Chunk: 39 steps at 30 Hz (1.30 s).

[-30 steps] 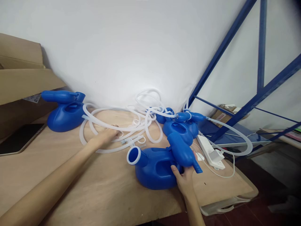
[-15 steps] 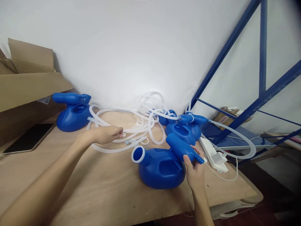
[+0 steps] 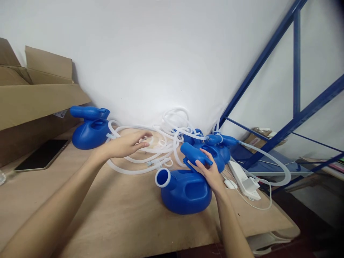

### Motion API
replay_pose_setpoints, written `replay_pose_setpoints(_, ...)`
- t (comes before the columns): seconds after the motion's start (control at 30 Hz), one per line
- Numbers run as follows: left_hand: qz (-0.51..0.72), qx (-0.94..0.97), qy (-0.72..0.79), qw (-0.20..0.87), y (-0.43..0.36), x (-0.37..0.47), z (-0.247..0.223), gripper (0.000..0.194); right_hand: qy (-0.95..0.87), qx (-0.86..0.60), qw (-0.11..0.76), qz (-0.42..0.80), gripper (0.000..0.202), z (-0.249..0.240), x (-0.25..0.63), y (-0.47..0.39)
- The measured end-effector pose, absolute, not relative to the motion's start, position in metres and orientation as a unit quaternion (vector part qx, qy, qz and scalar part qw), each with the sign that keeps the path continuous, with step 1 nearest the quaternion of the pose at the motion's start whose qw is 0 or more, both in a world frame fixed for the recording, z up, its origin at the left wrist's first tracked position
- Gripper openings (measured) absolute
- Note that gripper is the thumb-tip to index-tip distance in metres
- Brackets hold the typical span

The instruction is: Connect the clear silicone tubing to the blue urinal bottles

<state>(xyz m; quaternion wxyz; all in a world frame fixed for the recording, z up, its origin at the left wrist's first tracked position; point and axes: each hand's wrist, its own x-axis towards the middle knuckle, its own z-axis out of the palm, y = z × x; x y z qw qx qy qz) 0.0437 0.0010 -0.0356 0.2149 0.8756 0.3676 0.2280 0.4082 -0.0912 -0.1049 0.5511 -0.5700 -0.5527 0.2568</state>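
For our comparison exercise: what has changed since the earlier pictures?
The right hand has moved the spouted blue piece up and leftward relative to the front container. The left hand has opened near the white tubes; any release is unclear. Phone and power strip stayed put.

I'm seeing the front jug (image 3: 185, 202) sitting on the tabletop (image 3: 120, 218). Around it, tubing (image 3: 131, 172) is lying at eleven o'clock, another jug (image 3: 90, 136) is standing at ten, more jugs (image 3: 225, 154) are clustering at one, a power strip (image 3: 240, 177) is resting at two, and a phone (image 3: 41, 156) is lying just past nine beside a carton (image 3: 40, 102).
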Motion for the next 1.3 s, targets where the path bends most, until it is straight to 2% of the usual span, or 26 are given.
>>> replay_pose_setpoints(0.2, 0.339, 0.831, 0.347, 0.274, -0.001, 0.044, -0.035, 0.069, -0.591, -0.466, 0.551, 0.361, 0.067, -0.054, 0.393, -0.051)
replay_pose_setpoints(0.4, 0.488, 0.762, 0.222, 0.364, -0.016, 0.055, -0.028, 0.049, -0.634, -0.327, 0.564, 0.416, 0.069, -0.02, 0.355, -0.043)
replay_pose_setpoints(0.57, 0.56, 0.74, 0.145, 0.342, -0.037, 0.063, -0.018, 0.037, -0.661, -0.308, 0.546, 0.412, 0.081, -0.019, 0.344, -0.045)
replay_pose_setpoints(0.67, 0.565, 0.756, 0.14, 0.301, -0.045, 0.066, -0.016, 0.043, -0.661, -0.299, 0.552, 0.41, 0.085, -0.02, 0.346, -0.043)
replay_pose_setpoints(0.8, 0.574, 0.778, 0.158, 0.198, -0.05, 0.069, -0.017, 0.056, -0.656, -0.288, 0.554, 0.423, 0.078, -0.019, 0.351, -0.041)
replay_pose_setpoints(1.0, 0.557, 0.807, 0.172, 0.095, -0.053, 0.071, -0.017, 0.059, -0.677, -0.302, 0.52, 0.425, 0.077, -0.015, 0.36, -0.043)
replay_pose_setpoints(1.13, 0.533, 0.818, 0.188, 0.105, -0.049, 0.068, -0.018, 0.058, -0.729, -0.3, 0.474, 0.391, 0.069, -0.011, 0.366, -0.045)
replay_pose_setpoints(1.3, 0.528, 0.799, 0.214, 0.19, -0.041, 0.068, -0.024, 0.05, -0.801, -0.3, 0.448, 0.26, 0.061, -0.009, 0.365, -0.052)
